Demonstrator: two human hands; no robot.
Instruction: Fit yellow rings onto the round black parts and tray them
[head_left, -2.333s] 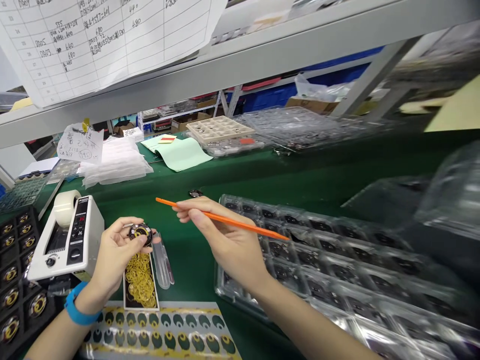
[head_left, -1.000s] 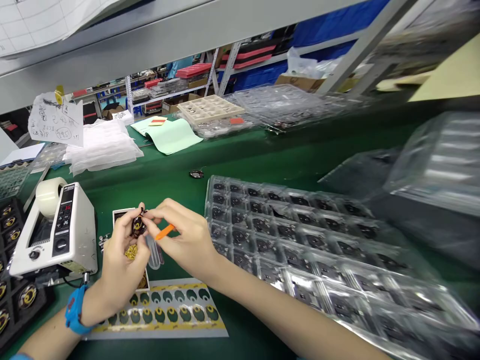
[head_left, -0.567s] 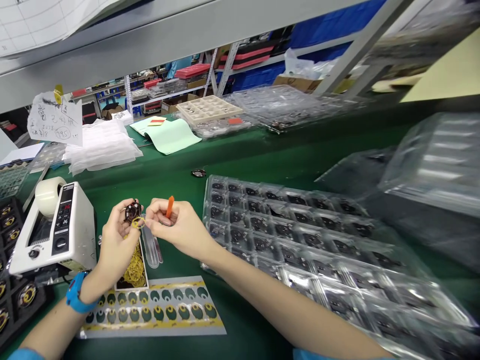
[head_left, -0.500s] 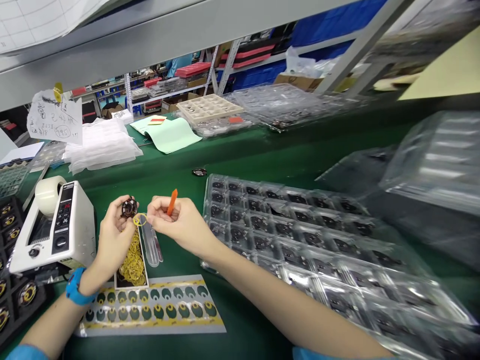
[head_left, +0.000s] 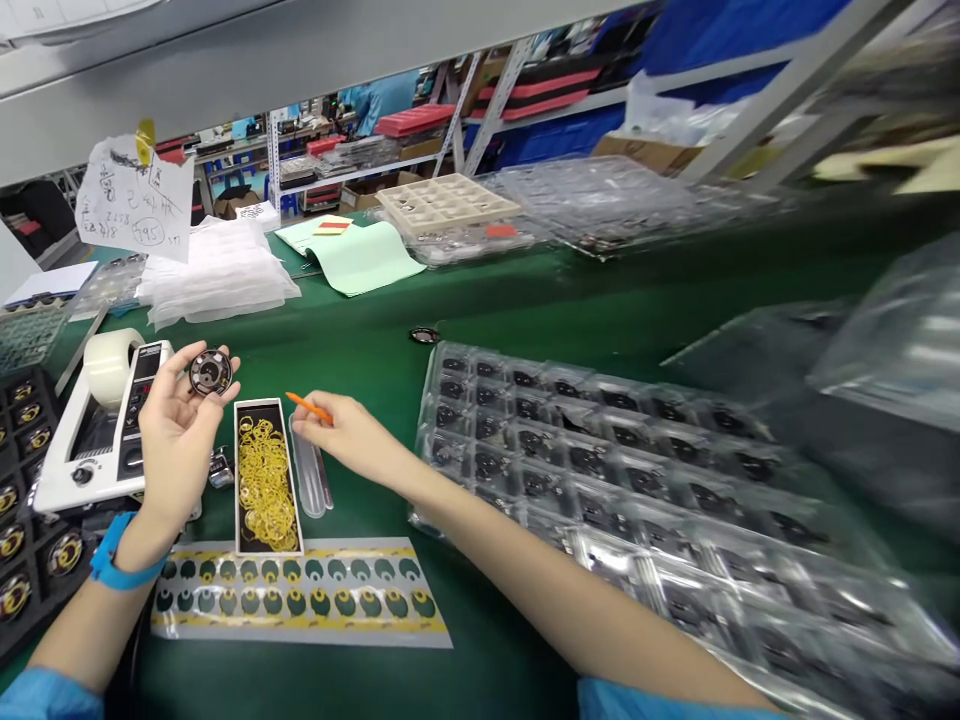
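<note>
My left hand (head_left: 176,430) holds up a round black part (head_left: 210,371) with a ring of small details on its face, gripped at its edge by the fingertips in front of the tape dispenser. An orange pointed stick (head_left: 309,408) is pinched in my right hand (head_left: 345,432), its tip aimed up and left. Between the hands lies a narrow white box (head_left: 238,480) with a heap of thin yellow rings (head_left: 264,485) in it. A slim clear plastic case (head_left: 311,480) rests beside the box, just below my right hand. No yellow ring is visible in either hand.
A tape dispenser (head_left: 142,400) stands at left by a black tray (head_left: 22,500) of round parts. A sticker sheet (head_left: 300,632) lies in front. Clear trays (head_left: 600,460) of black parts fill the right. One round part (head_left: 424,335) lies behind them. Paper (head_left: 367,258) sits farther back.
My hands have moved apart, the left going up and left with the round part. The yellow ring at my right fingertips is no longer visible there. The orange stick has swung to point left.
</note>
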